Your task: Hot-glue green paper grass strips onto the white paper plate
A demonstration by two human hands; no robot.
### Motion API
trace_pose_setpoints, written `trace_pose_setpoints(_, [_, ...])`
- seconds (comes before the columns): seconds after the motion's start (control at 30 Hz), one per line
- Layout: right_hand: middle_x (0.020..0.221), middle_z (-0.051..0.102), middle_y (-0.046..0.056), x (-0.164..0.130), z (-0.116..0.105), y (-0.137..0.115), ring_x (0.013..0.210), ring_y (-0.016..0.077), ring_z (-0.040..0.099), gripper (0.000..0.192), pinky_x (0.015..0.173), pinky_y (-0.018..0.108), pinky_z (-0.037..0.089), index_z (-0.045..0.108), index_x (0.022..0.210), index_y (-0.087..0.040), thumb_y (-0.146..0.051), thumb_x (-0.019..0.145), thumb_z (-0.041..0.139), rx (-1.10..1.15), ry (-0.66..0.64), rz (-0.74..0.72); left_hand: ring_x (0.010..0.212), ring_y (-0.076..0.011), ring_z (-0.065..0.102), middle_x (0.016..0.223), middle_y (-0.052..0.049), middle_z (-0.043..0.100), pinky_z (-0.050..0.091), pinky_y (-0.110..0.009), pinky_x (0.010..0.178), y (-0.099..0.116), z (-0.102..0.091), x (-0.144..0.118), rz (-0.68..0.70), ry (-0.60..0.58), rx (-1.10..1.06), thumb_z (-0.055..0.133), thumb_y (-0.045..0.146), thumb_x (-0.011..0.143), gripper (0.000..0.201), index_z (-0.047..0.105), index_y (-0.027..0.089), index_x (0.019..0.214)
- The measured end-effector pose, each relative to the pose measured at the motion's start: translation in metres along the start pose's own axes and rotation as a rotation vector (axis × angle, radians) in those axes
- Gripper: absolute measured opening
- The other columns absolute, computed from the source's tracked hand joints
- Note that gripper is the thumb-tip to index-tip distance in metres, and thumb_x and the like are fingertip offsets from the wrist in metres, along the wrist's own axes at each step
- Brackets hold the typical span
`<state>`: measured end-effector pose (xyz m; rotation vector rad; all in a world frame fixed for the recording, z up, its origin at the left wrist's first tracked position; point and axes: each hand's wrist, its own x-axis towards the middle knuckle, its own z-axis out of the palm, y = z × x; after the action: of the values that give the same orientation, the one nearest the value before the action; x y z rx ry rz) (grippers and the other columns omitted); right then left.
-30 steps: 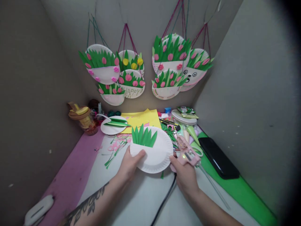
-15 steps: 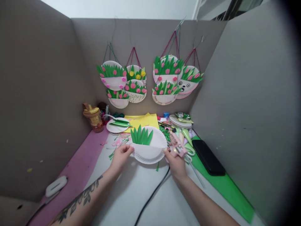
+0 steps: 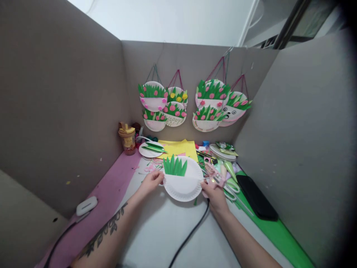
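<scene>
A white paper plate (image 3: 187, 188) is held upright just above the table. A half-plate pocket covers its lower front, and green paper leaves (image 3: 175, 166) stand up behind the pocket's left part. My left hand (image 3: 152, 182) pinches the plate's left edge. On the opposite edge, my right hand (image 3: 215, 195) grips with thumb and fingers. A pink glue gun (image 3: 216, 181) shows right beside the right hand, its black cable (image 3: 192, 231) running down toward me; whether that hand also touches the gun I cannot tell.
Another plate (image 3: 143, 150) bears green strips beside yellow paper (image 3: 178, 148). White scissors (image 3: 232, 189) and a black phone (image 3: 256, 197) lie right, a cup (image 3: 128, 139) and a white case (image 3: 87, 206) left. Finished plate baskets (image 3: 153, 103) hang on the grey back panel.
The view has shifted, so everything sits further right and lower. The plate has tilted slightly, showing more of its pocket front. Both hands keep their hold on its edges.
</scene>
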<state>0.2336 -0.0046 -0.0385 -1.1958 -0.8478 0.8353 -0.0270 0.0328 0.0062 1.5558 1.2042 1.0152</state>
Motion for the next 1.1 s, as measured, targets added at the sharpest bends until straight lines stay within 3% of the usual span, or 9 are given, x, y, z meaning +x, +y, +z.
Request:
trace_pose_setpoints(0.17, [0.069, 0.069, 0.001, 0.000, 0.000, 0.006, 0.063, 0.0195, 0.065, 0.035, 0.062, 0.031, 0.052, 0.066, 0.078, -0.017, -0.033, 0.051, 0.083, 0.047, -0.050, 0.121, 0.070, -0.0168, 0.061, 0.072, -0.004, 0.067, 0.045, -0.026, 0.066, -0.008, -0.014, 0.006, 0.010, -0.024, 0.201, 0.047, 0.044, 0.081, 0.031, 0.059, 0.017, 0.073])
trace_pose_setpoints(0.37, [0.064, 0.066, -0.001, 0.001, -0.001, 0.005, 0.058, 0.0159, 0.060, 0.031, 0.056, 0.027, 0.048, 0.064, 0.072, -0.016, -0.029, 0.051, 0.082, 0.042, -0.052, 0.152, 0.076, -0.0200, 0.063, 0.078, -0.007, 0.070, 0.042, -0.028, 0.068, -0.012, -0.023, 0.004, -0.019, -0.057, 0.600, 0.045, 0.029, 0.083, 0.022, 0.062, 0.018, 0.074])
trace_pose_setpoints(0.57, [0.056, 0.059, -0.004, 0.004, 0.000, 0.005, 0.048, 0.0118, 0.051, 0.027, 0.045, 0.023, 0.038, 0.062, 0.071, -0.016, -0.025, 0.052, 0.078, 0.001, -0.082, 0.174, 0.089, -0.0272, 0.066, 0.092, -0.016, 0.072, 0.044, -0.033, 0.073, -0.014, -0.033, 0.004, -0.113, -0.042, 0.955, 0.045, 0.027, 0.085, 0.024, 0.067, 0.017, 0.085])
trace_pose_setpoints(0.9, [0.065, 0.062, -0.002, 0.006, 0.001, 0.002, 0.056, 0.0148, 0.057, 0.033, 0.052, 0.025, 0.043, 0.062, 0.082, -0.017, -0.029, 0.053, 0.073, -0.085, -0.059, 0.166, 0.094, -0.0284, 0.067, 0.101, -0.017, 0.071, 0.046, -0.034, 0.072, -0.005, -0.041, 0.004, -0.180, -0.101, 1.097, 0.043, 0.031, 0.088, 0.029, 0.067, 0.017, 0.097])
trace_pose_setpoints(1.1, [0.060, 0.060, -0.001, 0.002, 0.003, -0.003, 0.054, 0.0158, 0.056, 0.027, 0.051, 0.027, 0.043, 0.062, 0.077, -0.017, -0.033, 0.055, 0.068, -0.225, -0.089, 0.177, 0.096, -0.0269, 0.066, 0.103, -0.015, 0.072, 0.045, -0.032, 0.072, -0.002, -0.041, 0.004, -0.179, -0.102, 1.104, 0.045, 0.027, 0.087, 0.027, 0.067, 0.018, 0.099])
